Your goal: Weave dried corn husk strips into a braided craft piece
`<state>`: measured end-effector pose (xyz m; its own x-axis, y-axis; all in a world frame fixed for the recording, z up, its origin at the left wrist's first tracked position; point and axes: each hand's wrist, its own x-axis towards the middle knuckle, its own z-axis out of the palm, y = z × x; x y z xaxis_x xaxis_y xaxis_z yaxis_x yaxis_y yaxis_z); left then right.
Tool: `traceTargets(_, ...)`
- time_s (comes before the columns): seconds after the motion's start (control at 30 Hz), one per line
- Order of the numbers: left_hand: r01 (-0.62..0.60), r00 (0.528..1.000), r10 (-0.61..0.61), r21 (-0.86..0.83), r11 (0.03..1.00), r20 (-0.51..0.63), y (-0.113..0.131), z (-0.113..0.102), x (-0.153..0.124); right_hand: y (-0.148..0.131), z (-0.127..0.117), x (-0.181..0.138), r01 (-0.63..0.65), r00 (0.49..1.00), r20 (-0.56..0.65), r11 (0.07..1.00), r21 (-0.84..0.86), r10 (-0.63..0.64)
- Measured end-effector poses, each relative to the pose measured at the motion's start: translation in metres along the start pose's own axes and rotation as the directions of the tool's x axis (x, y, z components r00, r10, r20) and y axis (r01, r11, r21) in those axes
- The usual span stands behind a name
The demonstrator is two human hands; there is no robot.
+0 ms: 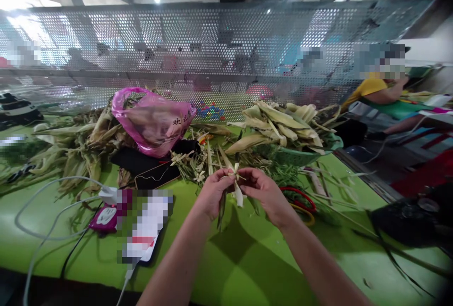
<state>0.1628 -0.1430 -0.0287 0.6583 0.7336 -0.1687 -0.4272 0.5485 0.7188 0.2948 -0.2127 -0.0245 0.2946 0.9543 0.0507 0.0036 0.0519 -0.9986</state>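
Bright green flat tabletop [247, 268], translucent pink plastic bag with black printed characters [152, 119], pale yellow-green dried corn husks [283, 124] heaped in a teal-green plastic basket [300, 156], grey metal screen patterned with round perforations [212, 42], white charging cable [42, 202], red and yellow rubber bands [300, 200].

Left hand [212, 193] and right hand [264, 194] meet above a green table [247, 268], fingers pinched on a small bundle of pale leaf strips [235, 184]. Beyond them: a green basket [300, 155] heaped with husks, a pink plastic bag [152, 119], and a perforated metal screen [212, 42]. A phone [155, 175] and white cables [53, 193] lie to the left. A seated person in a yellow shirt [370, 86] is at far right.
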Motion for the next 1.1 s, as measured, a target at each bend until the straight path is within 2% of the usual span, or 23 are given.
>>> traceTargets(0.1,-0.005,1.000,0.005,0.036,0.999,-0.007,0.000,0.000,0.001,0.001,-0.003,0.001,0.008,0.999,0.036,0.993,-0.115,-0.004)
traceTargets(0.2,-0.012,1.000,0.013,0.069,0.998,-0.018,-0.001,-0.001,0.001,-0.005,-0.005,-0.001,0.016,1.000,-0.002,0.977,-0.212,-0.016)
traceTargets(0.33,-0.016,1.000,0.018,0.096,0.995,-0.024,-0.005,-0.003,0.003,-0.010,-0.006,-0.006,-0.040,0.999,-0.033,0.996,-0.085,0.038)
traceTargets(0.47,-0.016,0.999,0.022,0.143,0.990,-0.040,-0.009,-0.005,0.005,-0.006,-0.007,-0.006,-0.012,0.998,-0.066,1.000,-0.003,0.011)
traceTargets(0.63,-0.034,0.997,0.045,0.174,0.984,-0.060,-0.014,-0.007,0.008,-0.001,-0.010,-0.005,0.064,0.996,-0.056,0.995,-0.077,-0.068)
traceTargets(0.87,-0.015,0.998,0.027,0.205,0.979,-0.054,-0.021,-0.007,0.010,-0.003,-0.012,-0.006,0.094,0.990,-0.083,0.974,-0.208,-0.113)
traceTargets(0.97,-0.029,0.998,0.041,0.220,0.975,-0.050,-0.026,-0.006,0.012,-0.001,-0.013,-0.007,0.096,0.988,-0.100,0.970,-0.224,-0.121)
traceTargets(1.1,-0.011,0.995,0.039,0.289,0.957,-0.091,-0.028,-0.003,0.013,0.001,-0.011,-0.011,0.084,0.993,-0.057,0.965,-0.248,-0.101)
